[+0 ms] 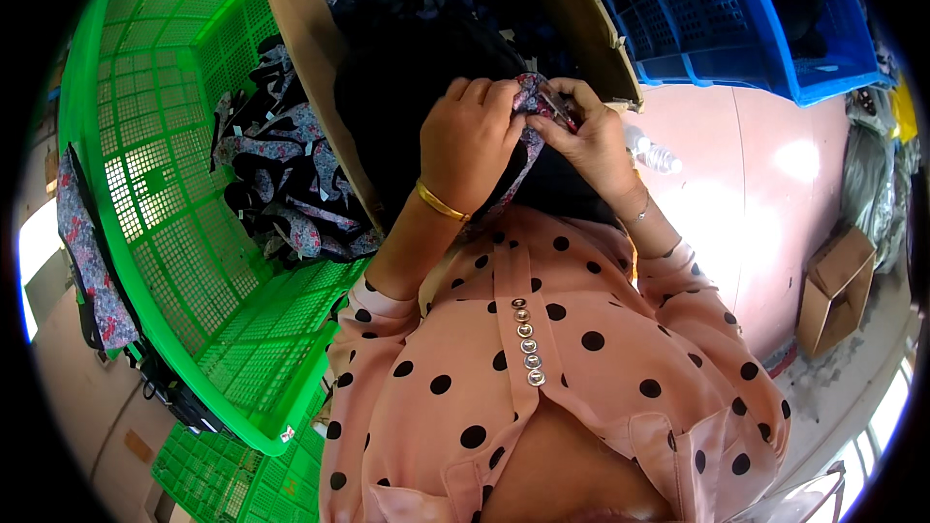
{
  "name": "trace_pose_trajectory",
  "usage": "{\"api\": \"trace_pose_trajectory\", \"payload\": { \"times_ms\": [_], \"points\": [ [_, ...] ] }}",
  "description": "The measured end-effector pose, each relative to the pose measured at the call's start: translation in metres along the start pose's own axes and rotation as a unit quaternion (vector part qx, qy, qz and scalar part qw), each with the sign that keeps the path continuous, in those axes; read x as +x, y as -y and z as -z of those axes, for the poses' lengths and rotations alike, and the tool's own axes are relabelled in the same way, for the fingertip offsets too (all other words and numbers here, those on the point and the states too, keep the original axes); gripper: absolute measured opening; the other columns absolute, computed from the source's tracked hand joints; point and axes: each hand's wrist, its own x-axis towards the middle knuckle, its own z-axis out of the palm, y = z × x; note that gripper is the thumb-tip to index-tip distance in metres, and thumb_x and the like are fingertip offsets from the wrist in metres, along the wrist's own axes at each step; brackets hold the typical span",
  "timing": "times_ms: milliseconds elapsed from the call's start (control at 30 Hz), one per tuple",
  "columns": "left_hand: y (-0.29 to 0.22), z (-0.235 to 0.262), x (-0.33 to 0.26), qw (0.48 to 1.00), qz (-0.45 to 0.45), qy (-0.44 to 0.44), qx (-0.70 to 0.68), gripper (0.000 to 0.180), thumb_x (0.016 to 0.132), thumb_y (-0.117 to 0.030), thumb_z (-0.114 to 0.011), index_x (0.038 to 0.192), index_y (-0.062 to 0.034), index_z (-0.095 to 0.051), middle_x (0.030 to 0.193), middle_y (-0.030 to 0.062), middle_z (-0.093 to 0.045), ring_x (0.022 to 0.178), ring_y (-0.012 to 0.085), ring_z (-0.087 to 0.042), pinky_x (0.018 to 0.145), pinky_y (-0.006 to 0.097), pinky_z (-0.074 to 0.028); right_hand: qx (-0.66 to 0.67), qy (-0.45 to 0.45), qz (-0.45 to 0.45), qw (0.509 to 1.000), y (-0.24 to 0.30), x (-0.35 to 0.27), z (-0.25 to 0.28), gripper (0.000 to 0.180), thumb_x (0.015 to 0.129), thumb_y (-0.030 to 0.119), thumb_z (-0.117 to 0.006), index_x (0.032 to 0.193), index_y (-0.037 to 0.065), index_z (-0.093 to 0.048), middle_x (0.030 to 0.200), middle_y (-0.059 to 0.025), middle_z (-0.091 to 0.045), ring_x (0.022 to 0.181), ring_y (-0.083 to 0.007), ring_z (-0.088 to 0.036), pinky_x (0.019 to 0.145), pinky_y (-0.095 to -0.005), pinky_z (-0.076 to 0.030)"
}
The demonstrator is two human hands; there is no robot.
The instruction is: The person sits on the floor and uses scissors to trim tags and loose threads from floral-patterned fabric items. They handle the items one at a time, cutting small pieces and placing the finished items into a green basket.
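Note:
My left hand (469, 143) is closed on a floral fabric strip (530, 97), its fingertips curled over the cloth. My right hand (593, 143) pinches the same strip from the other side, thumb and forefinger almost meeting my left fingers. Between the right fingers shows a small dark, shiny piece that I cannot make out. The strip runs down toward my lap, edged by black material. Behind the hands stands a cardboard box (302, 58) holding a heap of dark pieces (436, 0).
At left a large green crate (155, 184) holds several black-and-floral fabric pieces (281, 169); another floral piece (97, 261) hangs over its rim. A blue crate (717, 19) stands at the far right. Clear plastic bottles (661, 158) and a small cardboard box (838, 291) are at right.

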Motion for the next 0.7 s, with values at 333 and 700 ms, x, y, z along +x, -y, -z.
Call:
{"api": "trace_pose_trajectory", "payload": {
  "times_ms": [333,700],
  "points": [
    [0.026,-0.010,-0.012,0.924,0.170,0.088,-0.331,0.024,0.086,-0.005,-0.067,0.109,0.0037,-0.063,0.092,0.0062,-0.068,0.077,0.0066,-0.059,0.069,0.022,-0.048,-0.169,0.056,0.160,0.971,-0.015,0.019,0.002,0.018,0.083,0.008,-0.069,0.099,0.005,-0.061,0.067,-0.0082,-0.057,0.058,-0.0114,-0.056,0.054,-0.0272,-0.046],
    [0.038,-0.017,-0.021,0.889,0.169,0.070,-0.420,0.024,0.086,-0.007,-0.067,0.109,0.0005,-0.065,0.090,0.0090,-0.069,0.074,0.0100,-0.062,0.065,0.022,-0.048,0.038,0.065,0.014,0.997,0.000,0.020,0.015,0.021,0.088,0.012,-0.067,0.104,0.004,-0.057,0.069,-0.0008,-0.056,0.059,-0.0063,-0.050,0.053,-0.0226,-0.042]
  ]
}}
